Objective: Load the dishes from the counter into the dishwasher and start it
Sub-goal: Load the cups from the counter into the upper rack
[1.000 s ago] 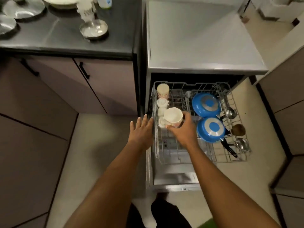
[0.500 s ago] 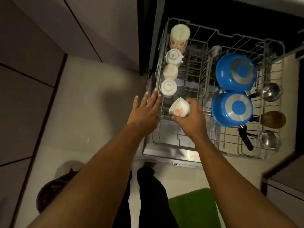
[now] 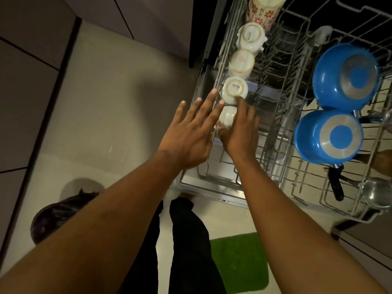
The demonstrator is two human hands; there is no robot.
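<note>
The dishwasher's wire rack [image 3: 275, 183] is pulled out in front of me. Along its left side stands a row of upside-down white cups, the nearest placed one marked SISTA [image 3: 234, 90]. Just in front of that cup, my right hand [image 3: 239, 132] holds a small white cup [image 3: 228, 118] turned bottom up, low in the rack. My left hand [image 3: 191, 134] hovers with fingers spread flat over the rack's left edge, its fingertips near the cup. A tall flowered cup [image 3: 261, 13] stands at the far end of the row.
Two blue pans [image 3: 345, 77] [image 3: 326, 136] lie upside down on the rack's right side, with steel ladles [image 3: 375, 194] and a black handle beside them. A green mat [image 3: 237, 264] and a dark bag [image 3: 61, 213] lie on the floor near my legs. Cabinets stand at left.
My head has tipped down and moved closer to the rack. My right hand has turned the white cup bottom up and lowered it into the row behind the SISTA cup. My left hand moved closer.
</note>
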